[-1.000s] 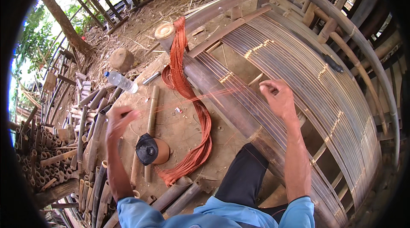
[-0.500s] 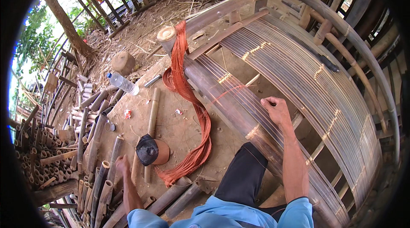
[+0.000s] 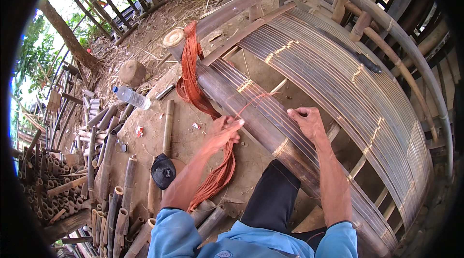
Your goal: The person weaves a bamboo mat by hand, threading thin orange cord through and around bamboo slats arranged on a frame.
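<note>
My left hand (image 3: 224,131) is closed at the near side of a thick bamboo pole (image 3: 224,91), in front of a hanging bundle of orange fibre strands (image 3: 189,57). One thin orange strand (image 3: 256,99) crosses the pole and narrow slats and runs down to my left fingers, which pinch its near end. Over the narrow bamboo slats (image 3: 275,108) my right hand (image 3: 309,123) is held in a pinch; whether anything thin lies in it cannot be made out. Beyond the slats spreads a wide panel of bamboo strips (image 3: 338,84), bound with pale lashings.
A dark-handled knife (image 3: 368,62) lies on the panel. Left on the ground are a water bottle (image 3: 131,97), a cap (image 3: 164,171) partly behind my left forearm, a bamboo stick (image 3: 168,127) and stacked bamboo pieces (image 3: 53,178). A curved bamboo rail (image 3: 420,57) bounds the far right.
My left hand has swung up and right from beside the cap to the pole and the thin orange strand. My right hand has shifted slightly left and down. The view has moved a little.
</note>
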The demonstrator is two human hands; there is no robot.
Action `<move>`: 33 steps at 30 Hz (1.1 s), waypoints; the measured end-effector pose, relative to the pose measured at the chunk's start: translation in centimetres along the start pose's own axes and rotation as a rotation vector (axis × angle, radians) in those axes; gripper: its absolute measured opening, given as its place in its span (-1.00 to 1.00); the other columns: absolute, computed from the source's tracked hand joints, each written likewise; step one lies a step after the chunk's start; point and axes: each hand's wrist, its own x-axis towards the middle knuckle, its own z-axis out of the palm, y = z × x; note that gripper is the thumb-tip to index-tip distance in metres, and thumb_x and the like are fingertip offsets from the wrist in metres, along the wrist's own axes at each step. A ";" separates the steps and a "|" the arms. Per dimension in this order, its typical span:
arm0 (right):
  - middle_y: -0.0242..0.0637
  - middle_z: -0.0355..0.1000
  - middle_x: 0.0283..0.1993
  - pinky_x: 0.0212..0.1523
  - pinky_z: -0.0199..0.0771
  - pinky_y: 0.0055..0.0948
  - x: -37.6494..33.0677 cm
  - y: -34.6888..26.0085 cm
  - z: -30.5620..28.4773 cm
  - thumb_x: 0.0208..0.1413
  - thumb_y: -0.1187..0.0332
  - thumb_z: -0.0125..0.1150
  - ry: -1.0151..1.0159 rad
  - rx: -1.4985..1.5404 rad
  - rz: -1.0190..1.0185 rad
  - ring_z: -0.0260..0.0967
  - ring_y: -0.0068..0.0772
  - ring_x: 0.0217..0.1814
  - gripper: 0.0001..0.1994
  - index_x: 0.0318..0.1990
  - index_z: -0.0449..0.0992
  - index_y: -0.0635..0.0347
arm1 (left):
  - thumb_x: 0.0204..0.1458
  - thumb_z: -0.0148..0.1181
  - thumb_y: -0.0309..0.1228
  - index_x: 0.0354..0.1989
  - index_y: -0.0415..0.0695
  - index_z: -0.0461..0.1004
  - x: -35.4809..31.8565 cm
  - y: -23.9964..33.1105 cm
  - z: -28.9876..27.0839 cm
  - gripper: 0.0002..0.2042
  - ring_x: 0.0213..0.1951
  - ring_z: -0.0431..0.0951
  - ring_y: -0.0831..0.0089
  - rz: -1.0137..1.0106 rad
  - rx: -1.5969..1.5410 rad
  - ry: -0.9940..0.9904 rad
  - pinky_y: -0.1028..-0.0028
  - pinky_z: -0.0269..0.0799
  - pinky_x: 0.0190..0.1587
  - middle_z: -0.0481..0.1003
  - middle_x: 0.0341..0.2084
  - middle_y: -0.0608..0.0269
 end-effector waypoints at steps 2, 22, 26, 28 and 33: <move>-0.41 0.53 -0.49 -0.40 0.36 -0.46 0.1 0.2 0.4 0.21 0.09 0.43 0.015 -0.023 -0.052 0.32 -0.65 -0.45 -0.61 -0.24 0.71 0.35 | 0.26 0.29 -0.11 0.02 -0.29 0.60 -0.4 0.2 -3.2 -0.57 -0.17 0.62 0.37 0.143 0.413 0.011 0.30 0.54 -0.04 0.65 -0.28 0.19; 0.01 0.58 -0.44 -0.32 0.53 -0.31 -1.0 -0.3 0.3 0.12 0.07 0.46 0.180 -0.183 -0.169 0.58 -0.28 -0.44 -0.62 -0.25 0.71 0.28 | 0.44 -0.03 -0.23 -0.47 -0.01 0.29 0.8 -0.3 -14.6 -0.66 -0.39 0.50 0.37 0.357 -0.723 -0.370 0.32 0.46 -0.19 0.41 -0.64 0.31; -0.05 0.59 -0.43 -0.31 0.57 -0.30 -4.6 0.2 -2.8 0.15 0.17 0.44 0.361 -0.356 -0.296 0.59 -0.23 -0.42 -0.73 -0.22 0.72 0.23 | 0.29 0.11 0.05 -0.04 -0.32 0.48 -0.9 -1.5 -13.1 -0.46 -0.03 0.57 0.05 -0.076 -0.194 0.296 0.14 0.43 0.23 0.58 -0.19 -0.03; -0.07 0.59 -0.42 -0.31 0.58 -0.31 -8.0 0.9 -5.1 0.16 0.20 0.43 0.384 -0.330 -0.407 0.59 -0.20 -0.42 -0.76 -0.21 0.72 0.20 | 0.17 0.25 0.06 0.21 -0.42 0.35 -2.6 -4.9 -15.0 -0.27 0.12 0.51 -0.10 0.200 0.973 0.679 0.08 0.32 0.34 0.54 -0.02 -0.19; -0.07 0.54 -0.49 -0.41 0.45 -0.26 -19.9 7.0 -17.0 0.19 0.11 0.41 0.600 -0.417 -0.113 0.46 -0.32 -0.53 -0.68 -0.24 0.72 0.24 | 0.10 0.36 -0.01 0.23 -0.34 0.44 -7.0 -7.2 0.6 -0.32 0.31 0.34 -0.17 0.522 1.223 0.344 0.01 0.26 0.36 0.43 0.18 -0.37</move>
